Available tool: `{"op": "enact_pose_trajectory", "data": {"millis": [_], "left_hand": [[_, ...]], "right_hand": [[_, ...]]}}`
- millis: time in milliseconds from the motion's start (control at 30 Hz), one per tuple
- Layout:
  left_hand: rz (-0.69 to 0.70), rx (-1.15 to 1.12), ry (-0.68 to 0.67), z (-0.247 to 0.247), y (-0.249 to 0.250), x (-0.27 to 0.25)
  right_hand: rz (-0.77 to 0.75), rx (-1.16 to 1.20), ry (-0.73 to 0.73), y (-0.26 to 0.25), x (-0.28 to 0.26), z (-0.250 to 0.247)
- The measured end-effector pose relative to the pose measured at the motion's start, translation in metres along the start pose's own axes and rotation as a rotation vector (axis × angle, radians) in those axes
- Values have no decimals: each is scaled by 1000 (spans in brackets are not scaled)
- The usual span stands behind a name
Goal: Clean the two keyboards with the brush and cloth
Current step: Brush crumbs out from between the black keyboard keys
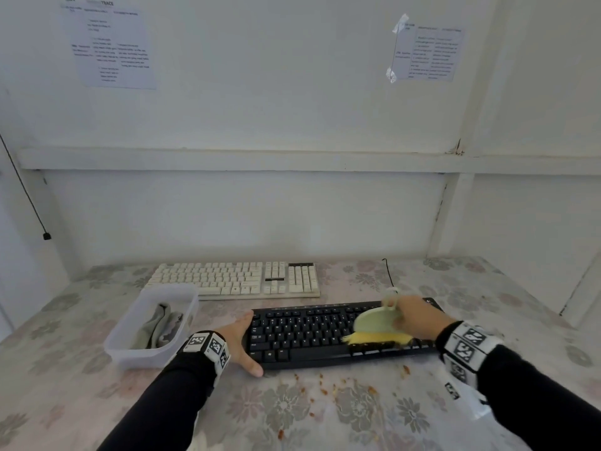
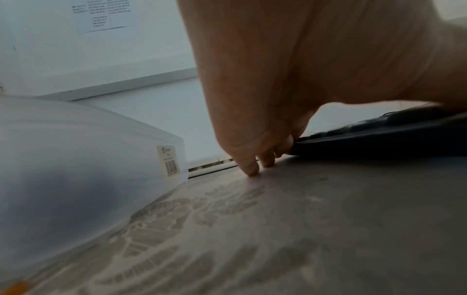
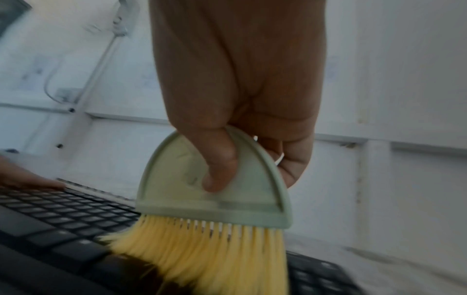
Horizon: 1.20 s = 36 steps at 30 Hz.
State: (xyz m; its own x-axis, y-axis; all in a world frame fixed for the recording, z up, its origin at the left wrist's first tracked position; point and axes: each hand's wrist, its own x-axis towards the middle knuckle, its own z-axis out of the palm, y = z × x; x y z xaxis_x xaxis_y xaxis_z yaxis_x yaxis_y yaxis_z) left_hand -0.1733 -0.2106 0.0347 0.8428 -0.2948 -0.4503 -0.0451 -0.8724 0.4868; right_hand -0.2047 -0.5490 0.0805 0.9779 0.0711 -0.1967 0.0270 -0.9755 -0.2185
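A black keyboard (image 1: 302,336) lies near the front of the table, and a white keyboard (image 1: 234,278) lies behind it. My right hand (image 1: 419,315) grips a pale green brush (image 1: 375,320) with yellow bristles (image 3: 209,249), which press on the black keyboard's (image 3: 58,223) right half. My left hand (image 1: 242,341) braces the keyboard's left end, thumb at the front corner, straight fingers along the edge. In the left wrist view its fingertips (image 2: 250,167) touch the table beside the black keyboard (image 2: 379,139). A grey cloth (image 1: 159,327) lies in a clear plastic tub (image 1: 130,349).
Orange-brown crumbs (image 1: 325,388) lie scattered on the floral tablecloth (image 1: 97,402) in front of the black keyboard. A thin black cable (image 1: 388,275) runs along the table behind it. The white wall and a ledge stand close behind the table. The tub (image 2: 76,169) stands just left of my left hand.
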Motion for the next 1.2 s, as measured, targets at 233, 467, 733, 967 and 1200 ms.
{"op": "enact_pose_trajectory", "data": {"millis": [233, 467, 733, 967, 1200], "left_hand": [[-30, -4, -23, -1, -4, 0], [-65, 63, -47, -3, -12, 9], [-39, 60, -40, -1, -15, 10], [-34, 40, -39, 0, -11, 7], [-48, 47, -22, 1, -8, 7]], "right_hand": [[63, -239, 108, 12, -12, -28], [-425, 72, -42, -119, -7, 16], [-398, -51, -11, -125, 20, 50], [-189, -18, -46, -34, 16, 29], [101, -58, 12, 65, -4, -4]]}}
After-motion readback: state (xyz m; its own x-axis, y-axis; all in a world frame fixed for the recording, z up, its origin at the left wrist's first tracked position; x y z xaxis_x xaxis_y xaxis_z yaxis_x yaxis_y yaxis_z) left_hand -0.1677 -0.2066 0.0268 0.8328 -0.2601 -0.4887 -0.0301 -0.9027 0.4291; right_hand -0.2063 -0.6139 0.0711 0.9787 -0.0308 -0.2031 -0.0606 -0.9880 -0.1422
